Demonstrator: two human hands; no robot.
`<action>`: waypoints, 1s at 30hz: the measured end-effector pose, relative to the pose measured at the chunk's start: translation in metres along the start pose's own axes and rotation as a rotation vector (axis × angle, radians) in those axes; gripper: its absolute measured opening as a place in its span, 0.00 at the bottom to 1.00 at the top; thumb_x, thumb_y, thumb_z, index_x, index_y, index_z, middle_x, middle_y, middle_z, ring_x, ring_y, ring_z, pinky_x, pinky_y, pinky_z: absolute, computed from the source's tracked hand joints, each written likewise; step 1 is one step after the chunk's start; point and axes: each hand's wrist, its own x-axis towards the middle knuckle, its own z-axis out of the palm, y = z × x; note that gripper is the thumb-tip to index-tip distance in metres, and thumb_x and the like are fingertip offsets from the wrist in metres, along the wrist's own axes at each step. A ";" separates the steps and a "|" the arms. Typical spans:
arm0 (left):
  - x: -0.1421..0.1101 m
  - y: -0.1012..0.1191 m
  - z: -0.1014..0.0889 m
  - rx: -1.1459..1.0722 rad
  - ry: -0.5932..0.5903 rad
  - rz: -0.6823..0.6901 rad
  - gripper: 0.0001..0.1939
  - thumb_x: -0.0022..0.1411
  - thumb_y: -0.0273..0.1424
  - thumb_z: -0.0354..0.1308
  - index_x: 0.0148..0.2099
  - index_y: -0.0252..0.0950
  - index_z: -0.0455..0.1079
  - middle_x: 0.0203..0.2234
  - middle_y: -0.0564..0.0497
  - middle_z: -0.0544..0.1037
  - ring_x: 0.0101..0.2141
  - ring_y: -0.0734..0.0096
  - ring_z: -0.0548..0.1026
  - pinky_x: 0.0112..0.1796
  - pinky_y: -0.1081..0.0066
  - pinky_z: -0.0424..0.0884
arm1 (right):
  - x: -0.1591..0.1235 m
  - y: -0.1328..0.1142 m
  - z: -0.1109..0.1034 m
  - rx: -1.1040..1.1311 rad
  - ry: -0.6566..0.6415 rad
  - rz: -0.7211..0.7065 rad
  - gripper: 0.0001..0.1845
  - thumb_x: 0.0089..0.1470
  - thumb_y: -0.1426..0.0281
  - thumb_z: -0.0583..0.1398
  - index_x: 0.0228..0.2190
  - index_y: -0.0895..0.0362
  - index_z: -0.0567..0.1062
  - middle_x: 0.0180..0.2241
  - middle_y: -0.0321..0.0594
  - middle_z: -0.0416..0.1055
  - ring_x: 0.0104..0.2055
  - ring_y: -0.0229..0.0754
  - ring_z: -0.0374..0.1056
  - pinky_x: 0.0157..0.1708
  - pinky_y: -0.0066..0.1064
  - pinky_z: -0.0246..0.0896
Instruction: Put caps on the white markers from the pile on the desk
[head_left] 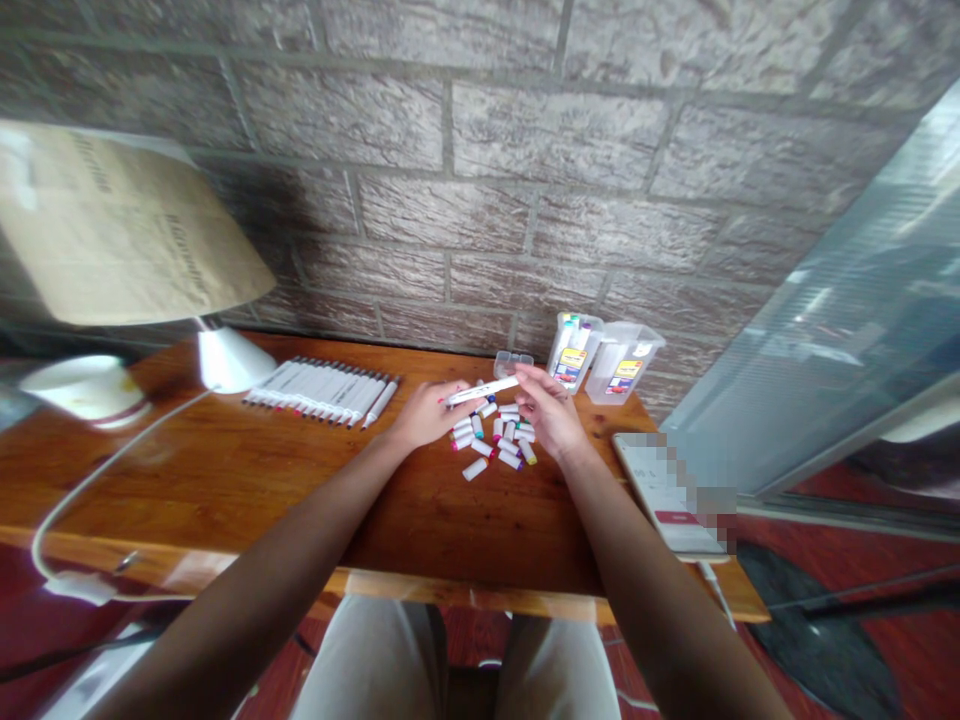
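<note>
A white marker is held level between both hands above the wooden table. My left hand pinches its left end, and my right hand pinches its right end. Right under the hands lies a heap of several loose marker caps with coloured tips. A row of several white markers lies side by side to the left of my left hand.
Two clear plastic marker boxes lean against the brick wall behind my right hand, with a small clear lid beside them. A white desk lamp and its cable stand at the left. A white device lies at the table's right edge.
</note>
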 end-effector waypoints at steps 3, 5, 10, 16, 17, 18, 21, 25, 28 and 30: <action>0.000 0.000 0.000 -0.008 -0.001 0.002 0.18 0.66 0.44 0.54 0.40 0.35 0.76 0.28 0.53 0.78 0.28 0.74 0.72 0.30 0.76 0.62 | 0.001 0.003 -0.001 -0.010 -0.004 -0.011 0.19 0.38 0.60 0.73 0.35 0.51 0.82 0.22 0.30 0.69 0.22 0.30 0.57 0.20 0.24 0.48; 0.000 0.000 0.000 -0.011 0.000 -0.002 0.17 0.66 0.44 0.55 0.40 0.36 0.76 0.29 0.53 0.79 0.29 0.74 0.73 0.30 0.76 0.63 | 0.001 0.004 -0.001 -0.021 -0.016 -0.022 0.19 0.38 0.60 0.73 0.35 0.51 0.82 0.20 0.29 0.66 0.22 0.30 0.56 0.20 0.25 0.47; 0.000 0.000 -0.001 -0.016 0.000 -0.007 0.18 0.66 0.45 0.54 0.41 0.36 0.76 0.31 0.52 0.80 0.29 0.73 0.73 0.31 0.76 0.63 | 0.000 0.002 0.000 -0.052 -0.009 -0.027 0.19 0.38 0.59 0.73 0.35 0.50 0.82 0.22 0.29 0.67 0.22 0.31 0.55 0.20 0.26 0.46; 0.000 0.000 -0.001 0.003 -0.004 -0.006 0.18 0.66 0.45 0.54 0.42 0.36 0.77 0.30 0.52 0.80 0.29 0.72 0.74 0.31 0.76 0.63 | 0.001 0.003 -0.001 -0.047 -0.026 -0.023 0.19 0.38 0.60 0.73 0.35 0.50 0.82 0.22 0.29 0.68 0.22 0.30 0.56 0.20 0.26 0.45; 0.000 -0.001 -0.001 0.010 -0.003 -0.007 0.18 0.66 0.45 0.54 0.41 0.35 0.77 0.29 0.52 0.80 0.29 0.72 0.74 0.31 0.76 0.63 | 0.001 0.003 -0.001 -0.046 -0.022 -0.019 0.18 0.38 0.60 0.73 0.35 0.50 0.82 0.22 0.29 0.68 0.22 0.30 0.56 0.20 0.26 0.45; 0.000 -0.001 -0.001 0.015 -0.003 -0.008 0.18 0.66 0.44 0.54 0.41 0.35 0.77 0.29 0.52 0.80 0.29 0.72 0.74 0.31 0.76 0.63 | 0.001 0.003 -0.001 -0.047 -0.016 -0.013 0.18 0.38 0.60 0.73 0.35 0.50 0.82 0.22 0.29 0.68 0.22 0.30 0.56 0.21 0.26 0.45; 0.000 -0.001 -0.001 0.010 0.000 -0.002 0.18 0.66 0.45 0.54 0.40 0.36 0.77 0.30 0.52 0.81 0.30 0.71 0.75 0.32 0.75 0.64 | 0.001 0.003 0.000 -0.061 0.007 -0.002 0.18 0.37 0.59 0.73 0.34 0.51 0.82 0.22 0.29 0.68 0.21 0.30 0.56 0.21 0.26 0.46; 0.000 -0.002 0.000 0.008 -0.006 0.002 0.18 0.66 0.45 0.54 0.41 0.35 0.77 0.31 0.51 0.81 0.31 0.71 0.75 0.33 0.76 0.65 | 0.001 0.003 0.001 -0.075 0.017 -0.016 0.18 0.37 0.58 0.73 0.32 0.52 0.81 0.21 0.28 0.67 0.21 0.30 0.55 0.20 0.26 0.45; 0.000 -0.004 0.001 0.016 -0.011 0.006 0.18 0.66 0.44 0.54 0.42 0.35 0.77 0.30 0.52 0.81 0.29 0.72 0.74 0.31 0.76 0.64 | 0.001 0.004 0.001 -0.083 0.025 -0.021 0.19 0.37 0.57 0.73 0.32 0.52 0.81 0.20 0.28 0.66 0.21 0.30 0.55 0.20 0.26 0.45; 0.000 -0.005 0.001 0.018 -0.004 0.008 0.18 0.66 0.44 0.54 0.42 0.35 0.77 0.29 0.53 0.80 0.29 0.73 0.74 0.31 0.76 0.63 | 0.001 0.004 0.002 -0.079 0.026 -0.024 0.19 0.36 0.58 0.73 0.32 0.52 0.81 0.20 0.29 0.66 0.20 0.30 0.55 0.19 0.26 0.45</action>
